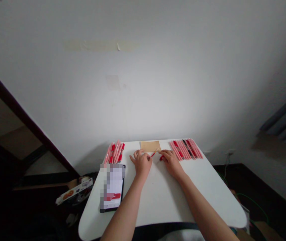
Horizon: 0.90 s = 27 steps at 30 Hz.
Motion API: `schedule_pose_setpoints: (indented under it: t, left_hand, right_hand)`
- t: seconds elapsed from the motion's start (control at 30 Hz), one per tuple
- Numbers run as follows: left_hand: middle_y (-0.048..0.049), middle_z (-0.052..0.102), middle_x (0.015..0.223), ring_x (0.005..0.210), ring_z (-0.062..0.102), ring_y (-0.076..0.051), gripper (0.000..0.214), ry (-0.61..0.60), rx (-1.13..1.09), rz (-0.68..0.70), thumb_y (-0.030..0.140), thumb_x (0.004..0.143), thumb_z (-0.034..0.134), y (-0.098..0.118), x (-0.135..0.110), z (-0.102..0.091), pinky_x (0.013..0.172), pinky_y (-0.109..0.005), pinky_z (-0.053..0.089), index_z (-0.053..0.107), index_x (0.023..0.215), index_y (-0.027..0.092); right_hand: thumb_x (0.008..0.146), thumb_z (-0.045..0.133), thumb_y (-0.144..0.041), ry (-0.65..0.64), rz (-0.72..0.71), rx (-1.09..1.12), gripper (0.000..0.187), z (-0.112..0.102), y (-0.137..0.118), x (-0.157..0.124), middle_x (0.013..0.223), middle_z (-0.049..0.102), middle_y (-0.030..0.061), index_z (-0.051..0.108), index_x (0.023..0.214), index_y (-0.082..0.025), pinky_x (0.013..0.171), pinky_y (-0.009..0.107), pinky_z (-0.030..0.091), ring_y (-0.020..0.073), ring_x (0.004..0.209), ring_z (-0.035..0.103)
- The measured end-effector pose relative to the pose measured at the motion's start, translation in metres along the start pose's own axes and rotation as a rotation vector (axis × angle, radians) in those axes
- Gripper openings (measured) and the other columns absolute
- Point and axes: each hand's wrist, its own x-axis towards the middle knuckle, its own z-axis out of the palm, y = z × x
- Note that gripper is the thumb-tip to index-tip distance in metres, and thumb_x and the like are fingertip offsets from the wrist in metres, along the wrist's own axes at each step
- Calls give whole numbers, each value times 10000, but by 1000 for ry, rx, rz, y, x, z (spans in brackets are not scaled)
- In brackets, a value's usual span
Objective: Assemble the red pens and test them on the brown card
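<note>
My left hand (pixel 143 164) rests over the middle of the white table, its thumb and a finger closed on a thin red stick (pixel 154 154) that looks like a pen refill and points up to the right. Just to the right, my right hand (pixel 171 161) has its fingers curled round a short red piece (pixel 162 158), which looks like part of a pen. A small gap separates the two hands. Behind them lies a tan sheet (pixel 150 146). The fingers partly hide both held things.
Pink, red and black pens (pixel 186 149) lie in a row at the back right. More pink and red pens (pixel 115 152) are bunched at the back left. A phone or tablet (pixel 114 187) lies on the white table (pixel 163 207) by its left edge. A wall (pixel 153 110) stands behind.
</note>
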Motion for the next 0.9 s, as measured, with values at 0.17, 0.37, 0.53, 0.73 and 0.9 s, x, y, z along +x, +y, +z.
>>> schedule_pose_setpoints:
  t: [0.17, 0.37, 0.53, 0.73, 0.9]
  left_hand:
    - [-59, 598, 1200, 1224, 420, -273, 67, 8, -16, 4, 230, 762, 635, 0, 1, 1, 1081, -640, 207, 696, 735, 224]
    - [-53, 596, 1216, 1226, 427, -257, 73, 26, -69, 22, 256, 791, 625, 0, 2, -1, 1091, -617, 202, 696, 791, 239]
    - [-48, 589, 1225, 1227, 424, -247, 74, 27, -109, 64, 258, 794, 631, 2, 3, -5, 1103, -578, 205, 702, 813, 250]
    - [-52, 571, 1245, 1241, 416, -244, 96, -23, -152, 121, 273, 808, 620, 3, 2, -8, 1098, -536, 244, 711, 832, 254]
    - [-41, 561, 1251, 1245, 409, -244, 99, -61, -154, 148, 289, 806, 624, 4, 3, -7, 1100, -538, 238, 716, 839, 271]
  right_hand:
    - [859, 437, -85, 13, -12, 14, 388, -1, -1, 0, 1127, 633, 94, 650, 1149, -231, 927, 418, 464, 224, 1056, 517]
    - [882, 425, -133, 47, -3, 8, 357, -4, -1, 0, 1115, 631, 95, 646, 1146, -226, 932, 436, 456, 235, 1050, 509]
    - [902, 455, -195, 153, -23, -75, 318, -6, -1, 0, 1153, 604, 85, 642, 1151, -258, 995, 500, 395, 256, 1084, 478]
    - [894, 497, -210, 186, -52, -139, 287, -7, -2, 0, 1189, 580, 74, 676, 1101, -296, 971, 500, 405, 271, 1108, 437]
    - [881, 535, -228, 174, -57, -136, 242, -7, -3, 0, 1175, 590, 73, 710, 1027, -311, 921, 481, 439, 272, 1099, 445]
